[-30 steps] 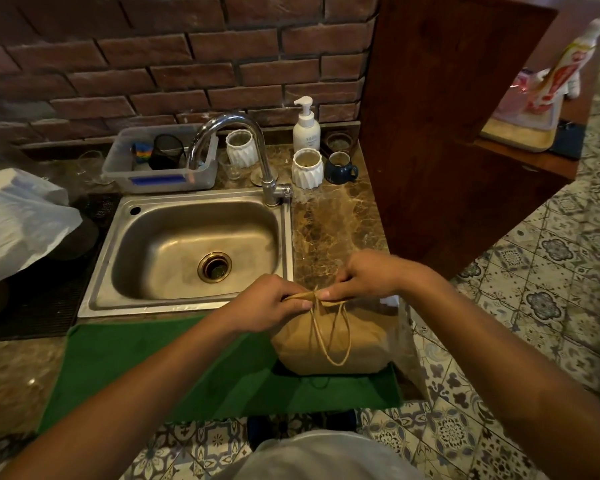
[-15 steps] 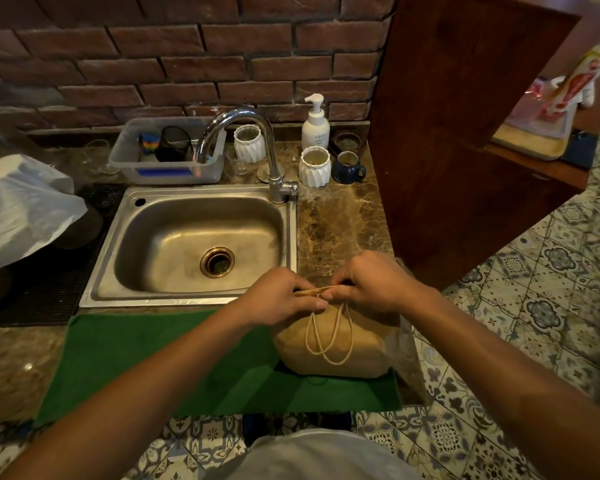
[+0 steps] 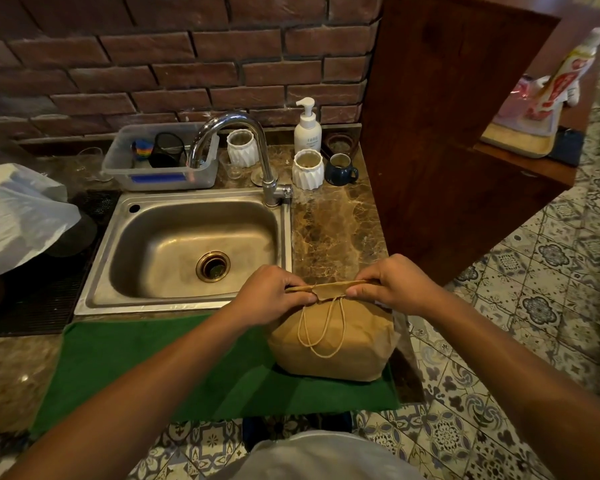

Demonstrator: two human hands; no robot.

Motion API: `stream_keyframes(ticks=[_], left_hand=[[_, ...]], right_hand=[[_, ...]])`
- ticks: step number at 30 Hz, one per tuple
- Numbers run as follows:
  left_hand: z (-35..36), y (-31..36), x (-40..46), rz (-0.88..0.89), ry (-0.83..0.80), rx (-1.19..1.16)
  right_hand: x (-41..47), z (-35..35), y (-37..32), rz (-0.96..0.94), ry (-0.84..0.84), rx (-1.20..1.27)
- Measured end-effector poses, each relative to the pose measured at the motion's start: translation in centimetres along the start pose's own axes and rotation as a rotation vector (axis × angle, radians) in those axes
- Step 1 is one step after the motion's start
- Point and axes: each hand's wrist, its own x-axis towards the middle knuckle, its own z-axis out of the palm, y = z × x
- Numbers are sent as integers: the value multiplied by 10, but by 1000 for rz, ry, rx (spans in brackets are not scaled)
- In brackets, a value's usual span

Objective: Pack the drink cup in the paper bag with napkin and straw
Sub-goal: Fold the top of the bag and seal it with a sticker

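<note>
A brown paper bag (image 3: 354, 344) stands on the green mat (image 3: 160, 368) at the counter's front right. Its top is folded flat and its twine handles hang down the near side. My left hand (image 3: 271, 292) pinches the left end of the folded top. My right hand (image 3: 392, 285) pinches the right end. The bag bulges; the drink cup, napkin and straw are hidden from view.
A steel sink (image 3: 187, 244) with a tap (image 3: 243, 150) lies behind the mat. White ribbed cups (image 3: 307, 169), a soap pump (image 3: 307, 128), a blue mug (image 3: 340, 168) and a plastic tub (image 3: 160, 157) line the brick wall. A wooden panel (image 3: 447, 133) rises to the right; a white plastic bag (image 3: 18, 216) is at the left.
My hands have moved apart along the bag's top, from pinched together at the middle to holding its two ends. The folded edge now lies flat between them.
</note>
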Motion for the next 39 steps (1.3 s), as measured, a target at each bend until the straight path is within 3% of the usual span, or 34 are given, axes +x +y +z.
stream_keyframes(ticks=[6,14,21,29,32,39], left_hand=[[-1,-6,-5,-54,32,-48],[-8,-16,-13,-122,42,-211],[-9,-25,-24,-132,27,-428],[1,-21,-26,-13,138,-220],[4,-19,-29,12,138,-204],[-10,-14,-28,-81,-42,-320]], right_hand=[[-16,0,8,36,67,-139],[-19,5,19,-40,120,-54],[-22,7,28,15,161,9],[9,-4,-10,-23,-182,118],[32,5,-32,-82,-239,0],[35,26,-43,-219,13,-227]])
